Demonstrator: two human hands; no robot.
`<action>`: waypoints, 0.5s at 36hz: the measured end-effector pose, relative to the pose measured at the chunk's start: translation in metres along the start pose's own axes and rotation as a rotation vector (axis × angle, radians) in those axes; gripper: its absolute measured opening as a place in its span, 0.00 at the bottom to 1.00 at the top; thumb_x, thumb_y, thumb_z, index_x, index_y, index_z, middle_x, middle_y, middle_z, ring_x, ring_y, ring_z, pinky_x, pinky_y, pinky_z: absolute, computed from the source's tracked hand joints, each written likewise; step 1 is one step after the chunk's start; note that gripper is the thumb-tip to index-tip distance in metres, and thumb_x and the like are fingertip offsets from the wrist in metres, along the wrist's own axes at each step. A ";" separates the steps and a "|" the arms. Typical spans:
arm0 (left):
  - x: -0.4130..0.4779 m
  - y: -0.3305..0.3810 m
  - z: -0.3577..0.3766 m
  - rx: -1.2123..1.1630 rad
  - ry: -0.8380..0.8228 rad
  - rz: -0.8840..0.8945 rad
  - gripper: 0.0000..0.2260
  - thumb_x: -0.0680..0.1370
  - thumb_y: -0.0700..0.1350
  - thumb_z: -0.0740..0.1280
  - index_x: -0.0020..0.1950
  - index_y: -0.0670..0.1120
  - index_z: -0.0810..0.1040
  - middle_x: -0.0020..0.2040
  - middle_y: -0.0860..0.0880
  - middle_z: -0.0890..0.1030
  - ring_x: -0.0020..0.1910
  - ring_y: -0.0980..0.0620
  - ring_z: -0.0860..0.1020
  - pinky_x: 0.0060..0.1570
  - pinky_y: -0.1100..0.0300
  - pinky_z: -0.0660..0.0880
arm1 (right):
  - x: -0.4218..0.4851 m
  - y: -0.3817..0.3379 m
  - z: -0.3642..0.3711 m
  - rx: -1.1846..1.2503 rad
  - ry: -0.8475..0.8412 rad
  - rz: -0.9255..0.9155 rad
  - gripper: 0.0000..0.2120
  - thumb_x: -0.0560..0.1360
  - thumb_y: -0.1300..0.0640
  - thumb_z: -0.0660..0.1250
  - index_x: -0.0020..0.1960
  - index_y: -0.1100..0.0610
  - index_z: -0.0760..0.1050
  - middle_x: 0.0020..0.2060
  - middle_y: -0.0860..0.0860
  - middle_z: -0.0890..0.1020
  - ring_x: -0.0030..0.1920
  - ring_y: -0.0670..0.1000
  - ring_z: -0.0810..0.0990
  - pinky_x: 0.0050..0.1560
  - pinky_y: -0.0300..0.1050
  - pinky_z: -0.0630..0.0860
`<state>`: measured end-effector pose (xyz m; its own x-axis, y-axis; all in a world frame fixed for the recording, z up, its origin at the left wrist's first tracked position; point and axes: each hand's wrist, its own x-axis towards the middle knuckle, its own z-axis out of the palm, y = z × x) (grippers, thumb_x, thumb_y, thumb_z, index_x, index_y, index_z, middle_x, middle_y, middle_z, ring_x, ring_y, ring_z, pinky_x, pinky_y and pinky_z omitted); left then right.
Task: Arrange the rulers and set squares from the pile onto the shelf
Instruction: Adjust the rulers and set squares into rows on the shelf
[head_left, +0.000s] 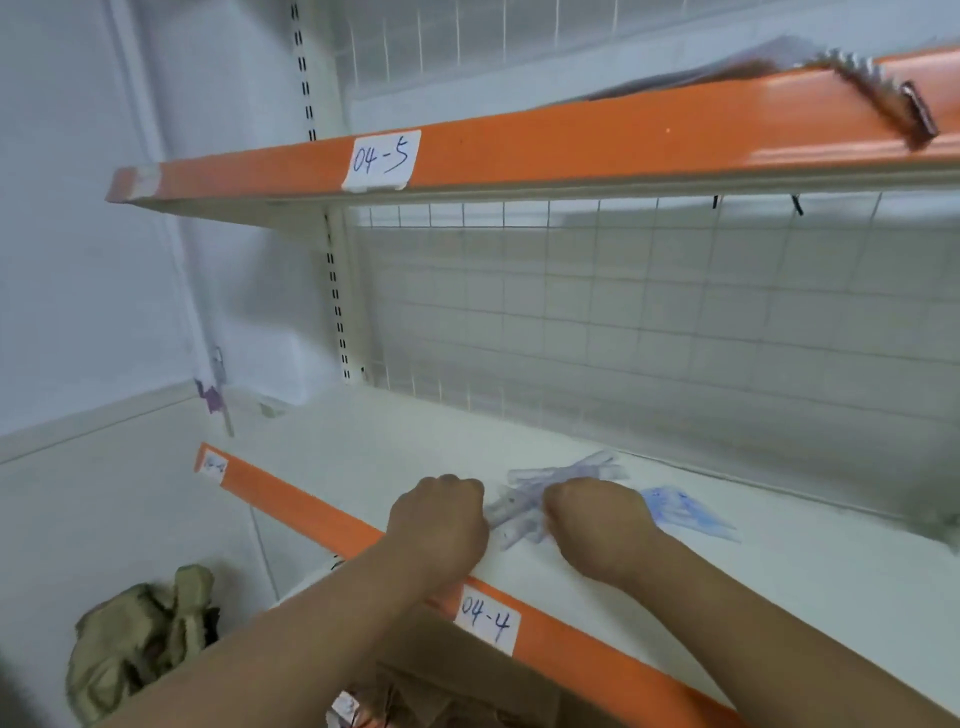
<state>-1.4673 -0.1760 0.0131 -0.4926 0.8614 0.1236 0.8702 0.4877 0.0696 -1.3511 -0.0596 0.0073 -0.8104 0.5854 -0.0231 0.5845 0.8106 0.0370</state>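
Both hands lie on the white shelf (363, 457), backs to the camera and fingers curled under. The left hand (439, 522) sits just past the orange front strip (291, 499), its knuckles against the near end of a loose pile of rulers (519, 512) in clear wrappers. The right hand (597, 527) is bunched over the other side of the same pile. The rulers show in the gap between the two hands and fan out beyond the right hand towards the back of the shelf. The fingertips of both hands are hidden, so I cannot tell whether either one actually grips the rulers or only rests on them. Just to the right of the right hand, touching its outer edge, lies a flat pale-blue set square (680, 512), pointing away to the right. Below the left wrist, between the forearms, a paper label reading 04-4 (485, 621) is stuck on the strip. Beyond the hands a wire grid (623, 322) forms the back panel, and above them runs an upper shelf (571, 140) with a label reading 04-5 (382, 158). Under the forearms there is a cardboard box (467, 670), and left of the left arm, lower down, an olive-green bag (140, 639).
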 end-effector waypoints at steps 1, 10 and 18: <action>0.004 -0.004 0.001 0.002 -0.004 0.017 0.10 0.80 0.45 0.58 0.58 0.45 0.74 0.55 0.46 0.76 0.56 0.47 0.74 0.48 0.57 0.71 | 0.001 -0.002 0.001 0.004 0.003 0.021 0.13 0.77 0.61 0.61 0.61 0.57 0.75 0.57 0.53 0.79 0.58 0.55 0.78 0.56 0.46 0.73; 0.029 -0.014 0.022 -0.018 -0.051 0.171 0.09 0.80 0.46 0.58 0.57 0.45 0.74 0.55 0.46 0.76 0.56 0.47 0.75 0.48 0.59 0.70 | 0.008 -0.008 0.024 0.061 0.037 0.144 0.15 0.79 0.53 0.57 0.64 0.55 0.71 0.60 0.54 0.74 0.57 0.55 0.77 0.51 0.47 0.73; 0.045 -0.014 0.032 -0.027 -0.069 0.187 0.11 0.80 0.47 0.59 0.59 0.45 0.73 0.57 0.46 0.76 0.58 0.47 0.74 0.49 0.58 0.70 | 0.030 -0.013 0.028 0.052 0.062 0.145 0.20 0.77 0.49 0.58 0.67 0.52 0.69 0.60 0.54 0.72 0.60 0.55 0.73 0.51 0.48 0.73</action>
<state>-1.5016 -0.1393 -0.0136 -0.3202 0.9449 0.0685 0.9459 0.3149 0.0780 -1.3818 -0.0526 -0.0216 -0.7173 0.6956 0.0405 0.6956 0.7182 -0.0160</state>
